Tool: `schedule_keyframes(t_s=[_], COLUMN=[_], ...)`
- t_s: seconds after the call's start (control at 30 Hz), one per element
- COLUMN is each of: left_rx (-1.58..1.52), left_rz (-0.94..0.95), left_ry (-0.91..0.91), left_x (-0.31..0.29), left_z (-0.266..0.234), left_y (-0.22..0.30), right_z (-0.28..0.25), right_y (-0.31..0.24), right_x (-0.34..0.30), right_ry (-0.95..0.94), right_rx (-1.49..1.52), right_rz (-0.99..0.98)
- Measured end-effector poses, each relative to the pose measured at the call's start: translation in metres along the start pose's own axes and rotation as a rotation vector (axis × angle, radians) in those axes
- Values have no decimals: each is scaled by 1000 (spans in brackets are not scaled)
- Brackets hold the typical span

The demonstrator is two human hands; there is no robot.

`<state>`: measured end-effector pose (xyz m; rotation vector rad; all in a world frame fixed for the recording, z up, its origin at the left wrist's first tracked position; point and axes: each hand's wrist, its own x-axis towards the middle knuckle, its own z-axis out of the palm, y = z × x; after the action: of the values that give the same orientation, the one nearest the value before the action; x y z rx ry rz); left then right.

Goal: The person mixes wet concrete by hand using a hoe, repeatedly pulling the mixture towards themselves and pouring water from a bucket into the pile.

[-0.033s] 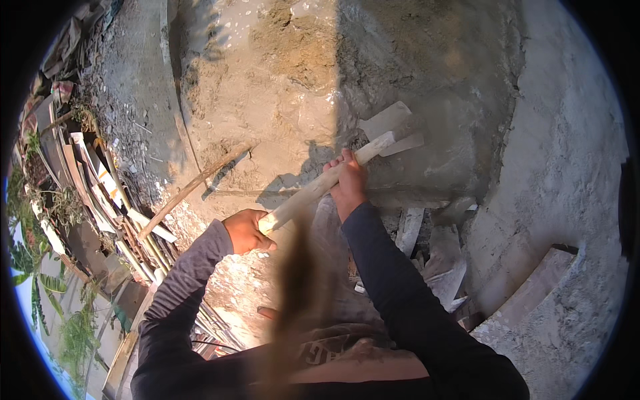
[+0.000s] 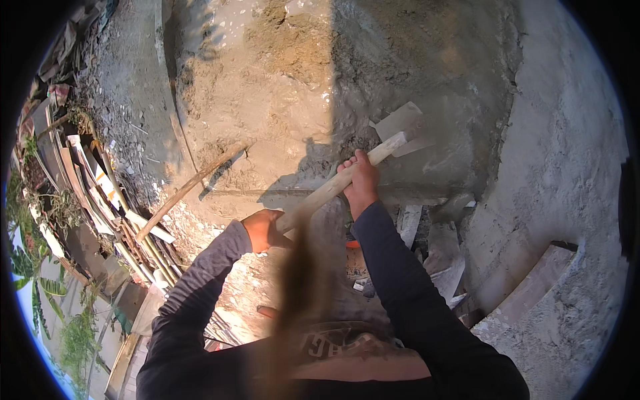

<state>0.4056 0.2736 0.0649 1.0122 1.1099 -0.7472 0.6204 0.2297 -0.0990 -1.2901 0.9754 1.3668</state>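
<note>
Mud (image 2: 280,100), wooden handle (image 2: 327,193), apparent blade (image 2: 398,121) partly hidden

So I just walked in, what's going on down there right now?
A person is holding a wooden handle with both bare hands. The left hand is at its lower end, and the right hand grips farther up, nearer a flat grey blade. The blade is over wet mud; whether it touches is unclear. Off to the left, a stick slants between the mud and a scrap pile.
</note>
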Motion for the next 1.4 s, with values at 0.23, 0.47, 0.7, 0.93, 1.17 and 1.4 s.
schedule_keyframes(t_s=[0.23, 0.47, 0.7, 0.93, 1.17, 1.4], left_rx=[-579, -424, -232, 96, 29, -147], left_rz=[31, -123, -231, -140, -9, 55], left_ry=[-359, -290, -242, -149, 123, 189], left_x=[273, 296, 225, 84, -132, -45], left_z=[242, 239, 121, -33, -172, -101], left_y=[105, 111, 34, 48, -4, -54], right_z=[-216, -239, -151, -41, 125, 118], right_y=[-241, -214, -82, -2, 123, 78], right_x=[156, 203, 182, 111, -49, -4], right_ry=[315, 347, 194, 88, -201, -6], right_rx=[-628, -687, -404, -26, 86, -177], right_rz=[-336, -192, -6, -4, 28, -208])
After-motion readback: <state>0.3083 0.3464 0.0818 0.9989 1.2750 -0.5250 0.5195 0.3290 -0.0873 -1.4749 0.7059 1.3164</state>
